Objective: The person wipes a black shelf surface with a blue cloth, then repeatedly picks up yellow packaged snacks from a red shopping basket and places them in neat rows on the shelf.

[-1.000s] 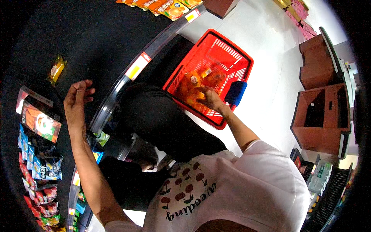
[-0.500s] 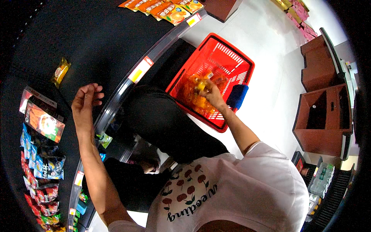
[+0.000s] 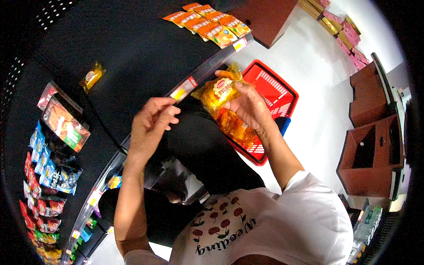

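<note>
My right hand [image 3: 251, 106] grips a yellow-wrapped packaged bread roll [image 3: 221, 90], held up over the near-left side of the red shopping basket [image 3: 287, 84]. Its crinkly wrapper has a pale printed patch facing up. To its left, my left hand [image 3: 152, 121] hovers above the shelf edge with loosely curled fingers, the thumb apart from them and nothing visible in it. Inside the basket lie several orange-yellow wrapped packs [image 3: 234, 126], partly hidden by my right hand. A similar yellow pack [image 3: 92, 77] rests alone on the black shelf [image 3: 119, 53].
Orange pouches [image 3: 212, 22] lie in rows at the shelf's far end. Flat boxed packs [image 3: 66, 123] and blue and red snack bags [image 3: 55, 176] line its left side. A clear price rail [image 3: 154, 104] edges the shelf. Brown cabinets [image 3: 371, 154] stand to the right on the pale floor.
My right hand has come up out of the basket with the yellow packaged bread roll. My left hand has moved right, toward it. The view has shifted slightly.
</note>
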Tool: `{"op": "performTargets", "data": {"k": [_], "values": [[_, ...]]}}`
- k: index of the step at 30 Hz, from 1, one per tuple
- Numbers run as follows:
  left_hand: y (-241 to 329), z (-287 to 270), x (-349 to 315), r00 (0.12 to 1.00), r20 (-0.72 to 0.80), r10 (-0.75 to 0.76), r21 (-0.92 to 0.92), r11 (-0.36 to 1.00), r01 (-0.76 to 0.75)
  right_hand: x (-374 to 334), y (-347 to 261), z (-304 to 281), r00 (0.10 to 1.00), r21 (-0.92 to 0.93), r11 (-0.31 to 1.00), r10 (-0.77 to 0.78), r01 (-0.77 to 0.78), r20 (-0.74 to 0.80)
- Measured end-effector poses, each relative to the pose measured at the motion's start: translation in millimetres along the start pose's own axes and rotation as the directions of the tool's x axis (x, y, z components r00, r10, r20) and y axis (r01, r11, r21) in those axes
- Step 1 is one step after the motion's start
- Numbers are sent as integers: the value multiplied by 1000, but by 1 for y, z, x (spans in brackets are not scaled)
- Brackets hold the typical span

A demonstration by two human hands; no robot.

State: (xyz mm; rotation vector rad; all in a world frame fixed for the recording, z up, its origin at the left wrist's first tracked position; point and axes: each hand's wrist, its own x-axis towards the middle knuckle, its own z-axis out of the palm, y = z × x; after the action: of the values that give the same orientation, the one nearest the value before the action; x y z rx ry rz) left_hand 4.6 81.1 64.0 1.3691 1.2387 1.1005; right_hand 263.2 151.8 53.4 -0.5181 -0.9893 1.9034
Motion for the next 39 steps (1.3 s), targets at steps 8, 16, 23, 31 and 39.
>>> {"op": "performTargets", "data": {"k": [8, 16, 23, 31, 39], "values": [[6, -9, -10, 1000, 24, -20, -66, 998, 22, 36, 13, 57, 979, -85, 995, 59, -43, 196], [3, -32, -23, 980, -198, 13, -145, 989, -43, 53, 27, 82, 944, -162, 979, 167, -124, 285], [8, -57, -30, 967, -251, 34, -110, 992, -64, 66, 42, 98, 856, -369, 902, 362, -223, 370], [2, -66, -33, 960, -272, 61, -177, 978, -112, 84, 56, 111, 760, -405, 891, 407, -207, 507], [-7, -78, -35, 952, -305, 27, -127, 989, -69, 86, 67, 108, 793, -397, 889, 406, -228, 455]]}}
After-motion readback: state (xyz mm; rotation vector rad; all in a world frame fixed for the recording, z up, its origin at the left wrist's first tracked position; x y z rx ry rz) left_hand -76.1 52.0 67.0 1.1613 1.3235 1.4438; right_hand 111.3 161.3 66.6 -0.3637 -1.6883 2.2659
